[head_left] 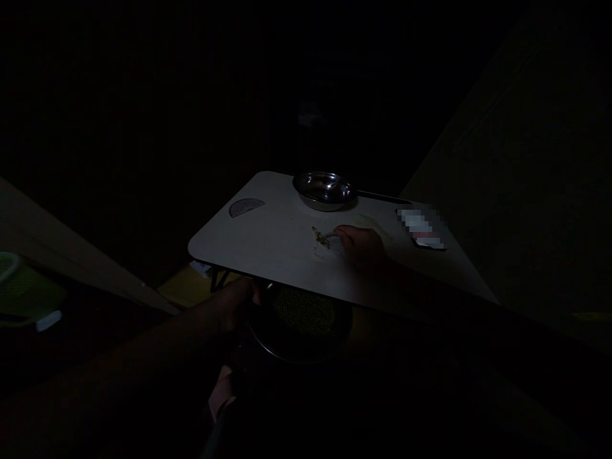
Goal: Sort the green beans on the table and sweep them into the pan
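Observation:
Low at the table's near edge, my left hand (243, 298) is closed on the rim of a round metal bowl (277, 350). Small greenish grains or beans (303, 310) fill the bowl, part of which lies under the tabletop. My right hand (359, 245) rests over the white table (268, 245), fingers pinching a small pale piece (329, 234) whose kind I cannot make out in the dark. Beside its tip lies a little pile of dark and light bits (323, 242). Behind it stands a shiny steel bowl (325, 191), its inside mostly in shadow.
A protractor (246, 207) lies on the table's left part. Toward the right edge is a blurred-out flat device (421, 229). Pale powder or crumbs (370, 224) are spread behind my right hand. A green basket (29, 293) stands at far left. The surroundings are very dark.

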{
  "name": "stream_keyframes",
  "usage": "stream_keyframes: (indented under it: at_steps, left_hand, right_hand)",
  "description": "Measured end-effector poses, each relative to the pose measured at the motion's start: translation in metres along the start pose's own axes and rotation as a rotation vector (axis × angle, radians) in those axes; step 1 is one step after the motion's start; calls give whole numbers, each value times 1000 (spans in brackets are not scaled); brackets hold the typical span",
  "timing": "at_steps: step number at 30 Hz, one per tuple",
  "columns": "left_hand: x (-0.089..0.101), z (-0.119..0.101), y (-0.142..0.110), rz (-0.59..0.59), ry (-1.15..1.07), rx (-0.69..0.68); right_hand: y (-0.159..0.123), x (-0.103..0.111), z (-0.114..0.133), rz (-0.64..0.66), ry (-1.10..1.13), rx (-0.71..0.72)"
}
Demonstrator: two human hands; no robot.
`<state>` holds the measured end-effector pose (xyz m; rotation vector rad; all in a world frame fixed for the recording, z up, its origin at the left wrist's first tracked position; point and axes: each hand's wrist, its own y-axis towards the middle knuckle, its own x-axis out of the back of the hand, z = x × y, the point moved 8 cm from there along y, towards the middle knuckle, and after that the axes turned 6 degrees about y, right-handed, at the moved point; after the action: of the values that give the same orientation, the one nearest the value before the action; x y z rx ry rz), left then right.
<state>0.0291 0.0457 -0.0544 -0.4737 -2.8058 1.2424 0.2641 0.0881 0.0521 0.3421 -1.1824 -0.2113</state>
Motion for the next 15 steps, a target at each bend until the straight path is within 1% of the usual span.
stream_keyframes:
  at_steps: [2, 6, 15]
  left_hand:
    - [1, -1, 0, -19, 20, -6]
    - [3, 2, -1, -42, 27, 39]
    - [3, -2, -5, -64, 28, 9]
  right_hand:
    - [1, -1, 1, -7, -7, 5]
    - [3, -3, 6, -2, -12, 20]
    - [4, -1, 10, -58, -72, 44]
